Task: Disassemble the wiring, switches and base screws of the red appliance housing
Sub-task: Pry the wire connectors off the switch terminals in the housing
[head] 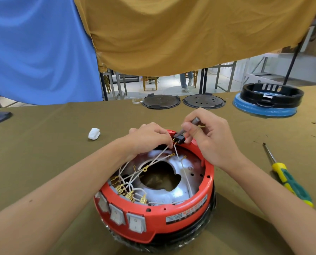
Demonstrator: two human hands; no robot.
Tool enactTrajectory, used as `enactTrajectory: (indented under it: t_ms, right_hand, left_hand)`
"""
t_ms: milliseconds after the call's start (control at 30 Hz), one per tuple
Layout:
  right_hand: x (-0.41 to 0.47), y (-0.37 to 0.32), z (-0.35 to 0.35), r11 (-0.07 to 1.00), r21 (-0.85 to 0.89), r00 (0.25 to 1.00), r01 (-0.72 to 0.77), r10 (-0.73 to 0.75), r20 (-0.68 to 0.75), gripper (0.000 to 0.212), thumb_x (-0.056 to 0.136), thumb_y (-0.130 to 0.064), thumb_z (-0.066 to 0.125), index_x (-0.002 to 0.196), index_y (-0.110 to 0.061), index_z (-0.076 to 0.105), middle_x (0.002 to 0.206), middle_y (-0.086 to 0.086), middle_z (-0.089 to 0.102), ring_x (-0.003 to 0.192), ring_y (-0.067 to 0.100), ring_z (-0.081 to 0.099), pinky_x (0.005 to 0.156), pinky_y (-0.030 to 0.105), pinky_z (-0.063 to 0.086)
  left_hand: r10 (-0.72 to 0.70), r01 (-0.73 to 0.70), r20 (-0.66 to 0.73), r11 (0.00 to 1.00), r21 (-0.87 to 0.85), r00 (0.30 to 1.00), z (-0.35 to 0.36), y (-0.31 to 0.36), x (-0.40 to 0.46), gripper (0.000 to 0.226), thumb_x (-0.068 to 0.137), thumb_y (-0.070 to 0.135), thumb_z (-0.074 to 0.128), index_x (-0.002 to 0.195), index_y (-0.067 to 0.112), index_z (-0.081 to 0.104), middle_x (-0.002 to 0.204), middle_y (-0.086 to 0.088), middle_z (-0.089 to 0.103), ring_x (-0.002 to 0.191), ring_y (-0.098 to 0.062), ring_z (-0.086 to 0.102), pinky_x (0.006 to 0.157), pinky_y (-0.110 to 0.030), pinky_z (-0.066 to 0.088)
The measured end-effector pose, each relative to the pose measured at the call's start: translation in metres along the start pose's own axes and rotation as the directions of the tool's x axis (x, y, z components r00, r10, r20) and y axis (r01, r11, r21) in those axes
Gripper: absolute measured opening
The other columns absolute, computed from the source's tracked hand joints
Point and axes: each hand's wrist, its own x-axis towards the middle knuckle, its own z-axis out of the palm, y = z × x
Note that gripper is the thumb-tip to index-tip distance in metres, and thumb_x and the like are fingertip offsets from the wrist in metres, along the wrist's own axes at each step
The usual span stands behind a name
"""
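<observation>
Red housing [164, 218] sits upside down at the table's [43, 135] near edge. My left hand [149, 135] pinches a white wire [164, 150] by the black connector [179, 139] on the far rim; my right hand [208, 133] grips a grey tool [194, 121] against it. Screwdriver [286, 177] lies toward the right edge.

Both forearms reach forward, left hand [149, 136] fingers pinched, right hand [211, 134] fingers curled tight.
</observation>
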Motion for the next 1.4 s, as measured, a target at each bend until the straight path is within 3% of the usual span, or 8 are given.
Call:
enactTrajectory:
  t_ms: [233,467,567,800,933,1133,1200,1400]
  right_hand:
    - [0.000,0.001,0.000,1.000,-0.020,1.000,0.001,0.000,0.029,0.018,0.094,-0.006,0.060,0.084,-0.021,0.061,0.078,-0.005,0.060,0.063,0.011,0.066,0.059,0.017,0.051]
    - [0.001,0.003,-0.001,0.998,-0.047,0.996,0.042,-0.038,0.080,0.011,0.093,-0.007,0.064,0.083,-0.011,0.067,0.082,0.000,0.060,0.062,0.013,0.065,0.057,0.024,0.054]
    - [0.001,0.005,-0.001,0.999,0.038,0.999,-0.032,0.030,0.040,0.013,0.092,0.000,0.065,0.082,-0.008,0.066,0.077,0.001,0.063,0.060,0.013,0.065,0.061,0.021,0.051]
    - [0.000,0.009,0.000,0.972,0.194,0.991,-0.133,0.137,-0.005,0.009,0.093,0.006,0.061,0.086,0.005,0.065,0.067,0.008,0.066,0.057,0.015,0.063,0.062,0.021,0.051]
    - [-0.001,0.013,0.001,0.924,0.317,0.968,-0.213,0.243,-0.057,0.014,0.096,0.003,0.058,0.083,0.002,0.064,0.068,0.011,0.066,0.056,0.015,0.064,0.062,0.024,0.056]
    - [-0.002,0.016,0.003,0.845,0.439,0.924,-0.306,0.375,-0.077,0.019,0.098,-0.002,0.056,0.081,-0.004,0.064,0.077,0.021,0.065,0.060,0.016,0.064,0.063,0.026,0.058]
    - [-0.001,0.014,0.003,0.866,0.408,0.937,-0.288,0.343,-0.067,0.020,0.098,0.001,0.055,0.080,-0.003,0.062,0.075,0.021,0.063,0.059,0.015,0.063,0.061,0.025,0.057]
    - [-0.002,0.009,0.001,0.980,0.143,0.990,-0.138,0.142,-0.012,0.009,0.094,0.006,0.060,0.086,0.004,0.063,0.070,0.008,0.065,0.057,0.013,0.064,0.061,0.021,0.052]
  left_hand:
    - [0.002,-0.002,0.001,1.000,-0.002,1.000,0.001,-0.001,0.001,0.019,0.084,0.039,0.065,0.068,0.043,0.074,0.114,0.009,0.059,0.123,-0.021,0.038,0.105,-0.041,0.020]
    - [-0.002,0.002,-0.008,1.000,-0.001,1.000,0.001,-0.001,0.002,0.019,0.085,0.040,0.064,0.068,0.043,0.073,0.111,0.011,0.060,0.119,-0.018,0.041,0.105,-0.040,0.023]
    - [-0.009,0.009,-0.010,1.000,-0.009,1.000,0.001,-0.001,0.002,0.017,0.085,0.040,0.064,0.071,0.041,0.074,0.111,0.012,0.060,0.118,-0.018,0.039,0.099,-0.038,0.022]
    - [0.002,-0.002,0.016,1.000,-0.028,1.000,0.000,0.001,0.001,0.014,0.066,0.048,0.061,0.067,0.042,0.073,0.112,0.007,0.060,0.120,-0.020,0.043,0.111,-0.046,0.025]
    - [-0.005,0.005,-0.001,1.000,-0.019,1.000,0.000,-0.003,0.005,0.013,0.084,0.037,0.066,0.074,0.033,0.074,0.112,0.008,0.060,0.120,-0.020,0.042,0.110,-0.045,0.020]
    - [0.004,-0.004,0.006,1.000,-0.031,1.000,0.001,-0.003,0.005,0.015,0.072,0.044,0.066,0.077,0.033,0.074,0.111,0.008,0.062,0.119,-0.018,0.044,0.107,-0.039,0.020]
    - [0.001,-0.001,-0.004,1.000,-0.020,1.000,0.001,-0.002,0.004,0.017,0.072,0.046,0.066,0.078,0.032,0.074,0.111,0.009,0.062,0.119,-0.017,0.044,0.101,-0.037,0.019]
    - [0.014,-0.013,0.014,1.000,-0.024,1.000,0.000,0.000,0.002,0.023,0.060,0.049,0.056,0.066,0.036,0.074,0.111,0.010,0.061,0.121,-0.018,0.044,0.112,-0.044,0.021]
